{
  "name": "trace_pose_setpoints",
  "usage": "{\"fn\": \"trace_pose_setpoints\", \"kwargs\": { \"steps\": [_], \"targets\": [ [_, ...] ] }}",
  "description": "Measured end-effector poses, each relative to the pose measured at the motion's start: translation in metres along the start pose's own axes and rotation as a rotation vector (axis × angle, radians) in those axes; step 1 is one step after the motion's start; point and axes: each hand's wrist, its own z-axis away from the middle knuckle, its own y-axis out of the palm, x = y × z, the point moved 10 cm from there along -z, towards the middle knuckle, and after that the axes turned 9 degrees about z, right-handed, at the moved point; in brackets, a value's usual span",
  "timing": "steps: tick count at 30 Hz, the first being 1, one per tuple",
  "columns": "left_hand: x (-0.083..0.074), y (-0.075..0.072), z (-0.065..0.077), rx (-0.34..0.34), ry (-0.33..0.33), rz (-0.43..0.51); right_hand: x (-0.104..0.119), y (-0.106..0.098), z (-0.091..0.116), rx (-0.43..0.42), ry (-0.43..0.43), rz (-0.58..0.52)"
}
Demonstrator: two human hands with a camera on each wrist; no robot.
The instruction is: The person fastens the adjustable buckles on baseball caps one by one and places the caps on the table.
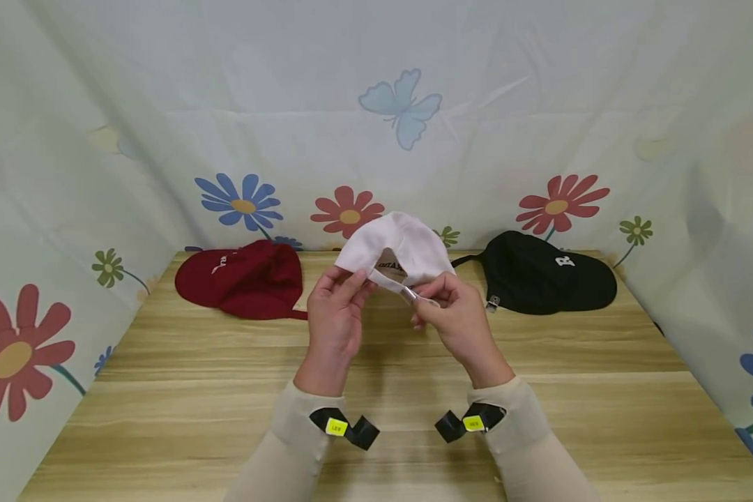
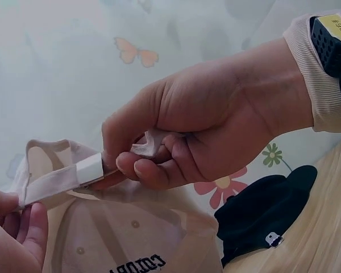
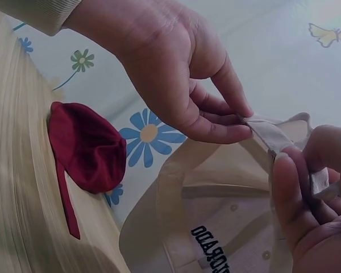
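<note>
A white baseball cap (image 1: 408,244) is held up above the table, its back opening and adjustable strap turned towards me. Dark lettering shows through the opening. My left hand (image 1: 337,314) pinches the strap (image 3: 270,135) near its left end, between thumb and fingers. At the strap's metal buckle (image 2: 90,169), my right hand (image 1: 454,317) grips with thumb and fingers, and the loose strap end pokes out between its fingers in the left wrist view. The cap's brim is hidden behind the crown.
A red cap (image 1: 251,279) lies at the back left of the wooden table (image 1: 226,418), its strap trailing right. At the back right lies a black cap (image 1: 539,275) with a white letter on it. A flower-printed curtain (image 1: 326,84) surrounds the table's back and sides.
</note>
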Motion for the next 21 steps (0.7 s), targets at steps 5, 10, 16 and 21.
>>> {"fn": "trace_pose_setpoints", "kwargs": {
  "steps": [5,10,16,21],
  "targets": [
    [0.0013,0.0011,0.0018,-0.003,-0.005,-0.011,0.0008,0.0001,0.0,0.009,-0.002,-0.024],
    [0.0022,0.0026,0.003,-0.004,-0.009,-0.009,0.0018,0.0008,-0.0001,0.013,-0.001,-0.006],
    [0.0064,0.0048,0.0051,0.0,-0.024,-0.016,0.0017,-0.0015,0.0002,-0.018,-0.002,0.012],
    [0.0065,0.0069,0.007,0.002,-0.013,0.01,0.001,-0.0034,0.0004,-0.043,0.006,0.021]
  ]
}}
